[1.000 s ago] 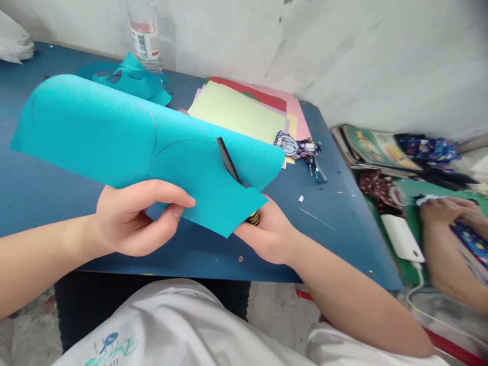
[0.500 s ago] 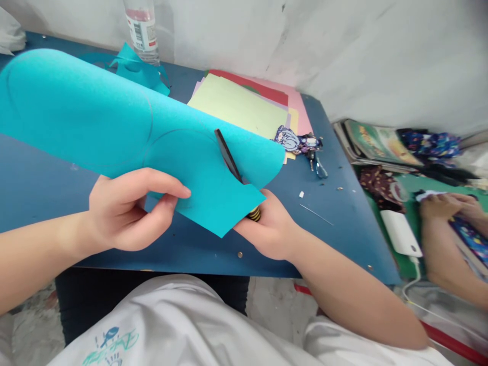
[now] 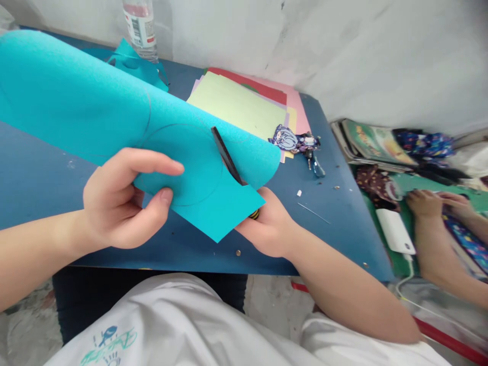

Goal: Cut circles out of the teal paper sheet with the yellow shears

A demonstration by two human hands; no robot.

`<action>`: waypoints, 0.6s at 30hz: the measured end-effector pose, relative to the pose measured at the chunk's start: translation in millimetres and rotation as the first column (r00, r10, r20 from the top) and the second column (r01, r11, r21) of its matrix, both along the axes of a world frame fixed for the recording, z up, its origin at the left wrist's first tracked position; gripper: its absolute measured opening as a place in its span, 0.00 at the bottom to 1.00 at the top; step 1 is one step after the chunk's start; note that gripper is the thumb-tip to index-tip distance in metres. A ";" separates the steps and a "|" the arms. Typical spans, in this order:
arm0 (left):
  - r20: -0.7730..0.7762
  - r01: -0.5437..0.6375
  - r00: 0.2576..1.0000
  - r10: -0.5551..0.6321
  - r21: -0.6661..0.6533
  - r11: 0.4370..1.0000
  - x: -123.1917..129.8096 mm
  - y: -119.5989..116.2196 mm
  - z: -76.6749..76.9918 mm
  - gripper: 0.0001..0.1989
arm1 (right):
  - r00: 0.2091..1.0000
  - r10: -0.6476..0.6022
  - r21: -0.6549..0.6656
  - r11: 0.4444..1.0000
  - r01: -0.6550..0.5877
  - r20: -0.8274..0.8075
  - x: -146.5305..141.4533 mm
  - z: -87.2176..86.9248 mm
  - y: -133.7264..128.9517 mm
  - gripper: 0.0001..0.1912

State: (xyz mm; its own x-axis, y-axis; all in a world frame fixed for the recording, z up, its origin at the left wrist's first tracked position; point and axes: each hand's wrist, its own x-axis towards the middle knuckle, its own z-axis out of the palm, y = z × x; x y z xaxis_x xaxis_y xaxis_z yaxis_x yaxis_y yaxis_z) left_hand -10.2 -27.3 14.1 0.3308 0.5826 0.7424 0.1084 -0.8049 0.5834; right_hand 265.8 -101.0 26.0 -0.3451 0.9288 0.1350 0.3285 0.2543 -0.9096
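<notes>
A large sheet of bright blue paper (image 3: 107,109), curled over along its far side, is held up above the table. Pencil-drawn circles show on its surface. My left hand (image 3: 127,201) grips the sheet by its near edge. Its index finger and thumb lie on the front of the paper, a little apart, with other fingers curled partly behind it. My right hand (image 3: 269,226) is closed round the scissors (image 3: 227,155), whose yellow-and-black handle is mostly hidden. One dark blade lies over the paper, beside the circle's right side; the other is hidden beneath. A cut flap points toward me.
Blue paper scraps (image 3: 139,68) lie by a plastic bottle (image 3: 140,30) at the wall. Behind the sheet are stacked coloured papers (image 3: 236,101) and a keychain (image 3: 285,138). A thin white stick (image 3: 313,213) lies rightward. Another person's hands (image 3: 427,203) are at the green table, near a white power bank (image 3: 394,231).
My left index finger and thumb have moved apart and slightly left, uncovering more of the drawn circle. The sheet's left end has risen a little. The scissors stay nearly in place.
</notes>
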 end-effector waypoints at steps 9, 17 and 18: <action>0.018 -0.050 0.999 0.046 0.244 0.968 5.1 6.0 0.3 0.20 | 0.996 -0.070 -0.050 0.996 0.073 0.054 3.5 -4.7 -4.8 0.06; 0.005 -0.050 0.999 0.050 0.201 0.978 7.2 -4.7 7.8 0.11 | 0.998 -0.056 -0.050 0.997 0.058 0.040 2.8 -4.4 -4.5 0.08; 0.004 -0.044 0.999 0.044 0.161 0.986 5.8 -3.7 6.2 0.11 | 0.998 -0.050 -0.046 0.998 0.052 0.033 2.6 -4.1 -4.1 0.07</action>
State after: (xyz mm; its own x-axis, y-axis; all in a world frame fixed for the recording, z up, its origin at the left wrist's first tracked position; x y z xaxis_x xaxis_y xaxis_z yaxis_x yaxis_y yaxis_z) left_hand -4.4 -30.9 20.3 0.3070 0.4697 0.8277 0.1455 -0.8827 0.4469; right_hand 268.5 -105.2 21.9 -0.3006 0.9504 0.0806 0.3692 0.1938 -0.9089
